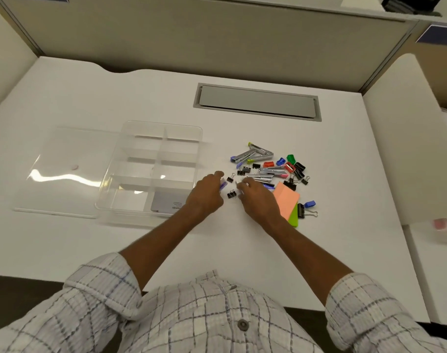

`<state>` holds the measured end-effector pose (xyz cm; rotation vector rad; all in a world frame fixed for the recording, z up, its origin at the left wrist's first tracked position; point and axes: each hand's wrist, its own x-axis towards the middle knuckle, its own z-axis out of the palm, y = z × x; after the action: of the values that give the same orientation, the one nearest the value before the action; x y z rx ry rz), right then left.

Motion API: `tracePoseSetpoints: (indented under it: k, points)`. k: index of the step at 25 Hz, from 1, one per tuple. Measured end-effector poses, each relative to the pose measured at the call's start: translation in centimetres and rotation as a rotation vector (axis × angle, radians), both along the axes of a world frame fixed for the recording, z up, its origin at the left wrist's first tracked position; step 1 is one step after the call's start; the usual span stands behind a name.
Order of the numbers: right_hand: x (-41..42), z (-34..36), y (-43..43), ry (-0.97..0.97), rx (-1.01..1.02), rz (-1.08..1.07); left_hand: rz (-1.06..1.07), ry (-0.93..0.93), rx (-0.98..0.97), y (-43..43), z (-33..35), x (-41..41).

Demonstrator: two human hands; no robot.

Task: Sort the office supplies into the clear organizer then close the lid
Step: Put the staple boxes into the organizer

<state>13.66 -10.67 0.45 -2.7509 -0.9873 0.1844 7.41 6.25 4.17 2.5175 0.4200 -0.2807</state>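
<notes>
left hand (pixel 207 193) by the organizer's right wall, fingers curled, pinching a small purple piece (pixel 224 186) at the fingertips. right hand (pixel 258 197) just beside it, knuckles up, fingers bent down onto the desk at the near edge of the pile; cannot tell whether it has hold of anything. small black binder clip (pixel 231 194) on the desk between the two hands, touching neither.

clear organizer (pixel 130 154) left of centre on the white desk (pixel 242 250), lid (pixel 64 161) swung open and lying flat to its left. compartments in two columns; a grey card (pixel 166 203) lies in the nearest right one, the rest look bare.

pile of supplies right of the organizer: silver staplers (pixel 255 155), black binder clips, small red, blue, green and black plastic pieces mixed together. orange sticky notes (pixel 286 200) overlap green sticky notes (pixel 293 219) at the near side, partly under the right wrist. large binder clip (pixel 302 210) just beside them.

grey hatch (pixel 256 101) set in the desk farther back.
</notes>
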Motion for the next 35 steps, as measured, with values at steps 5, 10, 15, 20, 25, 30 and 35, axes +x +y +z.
tracePoseSetpoints:
  k: [5, 10, 15, 20, 25, 30, 35]
  points:
    - [-0.5, 0.5, 0.5, 0.079, 0.196, -0.084, 0.254, -0.114, -0.513, 1.2, 1.6, -1.0]
    - [-0.8, 4.1, 2.3, 0.618, 0.974, -0.745, 0.470, -0.084, -1.027, 3.4, 3.4, -1.1]
    - [-1.2, 6.8, 4.9, 0.983, 1.223, -0.726, 0.395, -0.175, -1.008, 5.8, 3.8, -1.4]
    - [-2.2, 6.8, 6.4, 1.059, 1.171, -0.641, 0.280, -0.228, -0.824, 9.9, 4.2, -2.0]
    - [-2.5, 6.8, 8.5, 1.041, 1.103, -0.520, 0.143, -0.264, -0.539, 13.6, 4.1, -3.0]
    - [-2.6, 6.6, 9.7, 0.924, 1.061, -0.559, -0.172, -0.066, 0.073, 16.2, 3.4, -1.0]
    - [-2.6, 6.7, 9.4, 0.813, 1.039, -0.606, -0.266, 0.055, 0.110, 15.4, 2.4, 1.9]
